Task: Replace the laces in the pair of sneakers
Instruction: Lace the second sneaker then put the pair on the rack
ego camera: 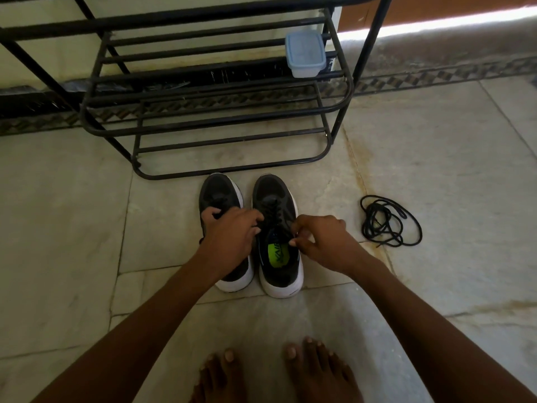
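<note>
Two black sneakers with white soles stand side by side on the floor, toes pointing away from me. My left hand (231, 231) lies over the left sneaker (220, 193), fingers curled round its laced top and reaching across to the right sneaker (276, 199). That one has black laces (273, 210) and a green insole. My right hand (318, 237) pinches the lace at its top eyelets on the right side. A loose black lace (388, 221) lies coiled on the floor to the right of the pair.
A black metal shoe rack (203, 112) stands just beyond the sneakers, with a pale blue lidded plastic box (305, 53) on an upper shelf. My bare feet (276, 373) are at the bottom edge. The floor is pale stone tile with a patterned border.
</note>
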`<action>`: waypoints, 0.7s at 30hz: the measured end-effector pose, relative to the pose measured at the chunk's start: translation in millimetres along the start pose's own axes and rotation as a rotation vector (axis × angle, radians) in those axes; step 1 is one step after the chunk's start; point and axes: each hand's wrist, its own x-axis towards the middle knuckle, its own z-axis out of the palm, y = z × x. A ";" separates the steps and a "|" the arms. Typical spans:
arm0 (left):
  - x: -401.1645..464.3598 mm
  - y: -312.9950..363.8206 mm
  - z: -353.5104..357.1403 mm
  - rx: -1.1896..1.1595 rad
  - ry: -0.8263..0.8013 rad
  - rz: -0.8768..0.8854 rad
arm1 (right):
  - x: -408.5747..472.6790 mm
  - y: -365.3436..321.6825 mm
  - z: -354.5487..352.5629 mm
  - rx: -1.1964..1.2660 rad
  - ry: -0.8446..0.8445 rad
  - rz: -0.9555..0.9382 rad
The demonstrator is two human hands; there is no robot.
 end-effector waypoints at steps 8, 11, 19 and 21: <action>-16.4 -14.1 3.1 -0.440 0.124 0.063 | -8.5 7.0 -17.9 0.345 -0.157 -0.039; -19.1 -2.9 2.7 -0.651 0.267 0.057 | -12.7 2.8 -23.0 0.527 -0.028 -0.043; -12.4 21.4 5.9 -1.065 0.371 -0.038 | -6.6 -23.9 -13.3 1.092 0.193 -0.042; -11.1 19.8 10.4 -1.003 0.389 0.015 | -3.7 -26.3 -10.3 1.203 0.183 -0.010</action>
